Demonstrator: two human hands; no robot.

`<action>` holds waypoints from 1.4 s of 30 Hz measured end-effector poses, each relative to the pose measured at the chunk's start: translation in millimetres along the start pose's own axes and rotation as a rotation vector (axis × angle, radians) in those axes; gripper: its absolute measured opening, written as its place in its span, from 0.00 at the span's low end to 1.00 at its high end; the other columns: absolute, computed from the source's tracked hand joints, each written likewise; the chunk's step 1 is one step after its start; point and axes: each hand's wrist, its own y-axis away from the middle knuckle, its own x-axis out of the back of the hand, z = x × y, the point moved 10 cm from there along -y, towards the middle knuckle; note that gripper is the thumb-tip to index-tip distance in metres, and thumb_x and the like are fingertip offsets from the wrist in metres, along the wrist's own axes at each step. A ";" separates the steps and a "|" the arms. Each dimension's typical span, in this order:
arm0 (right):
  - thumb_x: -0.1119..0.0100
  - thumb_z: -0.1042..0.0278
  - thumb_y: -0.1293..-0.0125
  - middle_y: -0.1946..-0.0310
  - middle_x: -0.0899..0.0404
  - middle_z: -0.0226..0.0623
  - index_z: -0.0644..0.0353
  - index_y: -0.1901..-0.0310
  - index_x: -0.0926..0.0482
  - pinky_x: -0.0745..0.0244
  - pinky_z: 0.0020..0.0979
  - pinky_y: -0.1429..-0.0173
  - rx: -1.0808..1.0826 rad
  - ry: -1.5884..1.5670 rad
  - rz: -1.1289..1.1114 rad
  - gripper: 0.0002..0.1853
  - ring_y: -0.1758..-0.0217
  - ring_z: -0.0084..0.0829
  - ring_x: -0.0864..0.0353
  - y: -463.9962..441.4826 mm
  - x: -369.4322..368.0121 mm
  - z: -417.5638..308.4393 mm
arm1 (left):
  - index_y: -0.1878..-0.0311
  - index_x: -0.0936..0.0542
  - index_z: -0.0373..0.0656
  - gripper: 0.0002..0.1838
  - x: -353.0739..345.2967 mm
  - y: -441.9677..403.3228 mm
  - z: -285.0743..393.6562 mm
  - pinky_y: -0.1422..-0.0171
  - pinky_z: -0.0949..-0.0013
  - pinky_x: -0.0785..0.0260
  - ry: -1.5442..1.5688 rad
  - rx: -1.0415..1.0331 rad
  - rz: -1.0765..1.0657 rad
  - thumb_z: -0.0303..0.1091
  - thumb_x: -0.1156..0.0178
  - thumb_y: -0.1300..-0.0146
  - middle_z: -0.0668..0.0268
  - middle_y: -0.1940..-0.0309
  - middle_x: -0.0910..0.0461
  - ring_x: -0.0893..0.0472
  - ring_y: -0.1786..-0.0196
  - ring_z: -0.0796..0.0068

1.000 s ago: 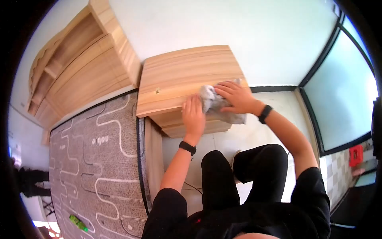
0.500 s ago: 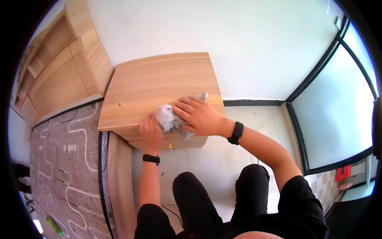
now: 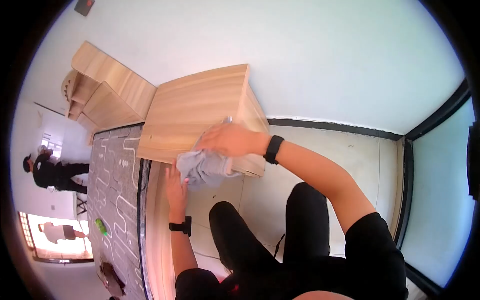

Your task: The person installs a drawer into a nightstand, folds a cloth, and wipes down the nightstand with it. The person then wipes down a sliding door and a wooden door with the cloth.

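A crumpled grey cloth [image 3: 205, 167] hangs over the front edge of a light wooden cabinet [image 3: 192, 105]. My right hand [image 3: 227, 140], slightly blurred, lies over the cloth at the cabinet top's front right, its fingers curled onto the fabric. Against the cloth's left side is my left hand [image 3: 176, 190], just below the cabinet's front edge, with its fingers extended and apart. Whether its thumb pinches any fabric is hard to tell. Each wrist wears a black band.
Left of the cabinet lies a grey patterned mattress [image 3: 112, 175] with a green bottle [image 3: 101, 226] on it. A wooden shelf unit [image 3: 115, 90] stands beyond. A person in black [image 3: 55, 172] and another in a light top [image 3: 57, 232] are far left. Frosted glass panels [image 3: 440, 200] are at right.
The view has turned, bringing the two people at left into sight. The cloth has shifted from the cabinet top over its front edge, and both hands have moved with it.
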 end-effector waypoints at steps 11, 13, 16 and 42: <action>0.52 0.68 0.30 0.49 0.21 0.40 0.50 0.43 0.24 0.29 0.39 0.41 -0.087 -0.011 0.014 0.16 0.44 0.44 0.24 -41.4 25.7 82.6 | 0.43 0.29 0.23 0.28 -4.8 -65.7 56.2 0.27 0.56 0.45 0.351 0.164 0.035 0.45 0.50 0.29 0.37 0.39 0.31 0.34 0.33 0.45; 0.52 0.67 0.30 0.48 0.21 0.40 0.51 0.43 0.24 0.30 0.38 0.41 -0.074 0.022 0.006 0.16 0.44 0.43 0.24 -46.8 17.9 81.9 | 0.42 0.30 0.22 0.30 -13.7 -60.1 50.2 0.26 0.56 0.47 0.345 0.159 0.043 0.46 0.50 0.29 0.36 0.39 0.32 0.35 0.32 0.45; 0.51 0.64 0.29 0.46 0.22 0.39 0.52 0.42 0.25 0.31 0.38 0.39 -0.091 0.021 0.010 0.16 0.42 0.43 0.25 -46.1 18.6 84.3 | 0.38 0.34 0.23 0.34 -14.9 -56.1 60.7 0.25 0.57 0.50 0.270 0.185 0.047 0.50 0.49 0.31 0.38 0.37 0.33 0.38 0.30 0.46; 0.54 0.65 0.26 0.43 0.24 0.44 0.61 0.41 0.27 0.35 0.33 0.34 -0.398 0.093 0.027 0.17 0.38 0.40 0.26 -27.4 13.6 113.9 | 0.46 0.25 0.30 0.27 -1.2 -32.6 63.9 0.26 0.51 0.48 0.380 0.275 0.512 0.35 0.37 0.49 0.49 0.41 0.27 0.32 0.33 0.53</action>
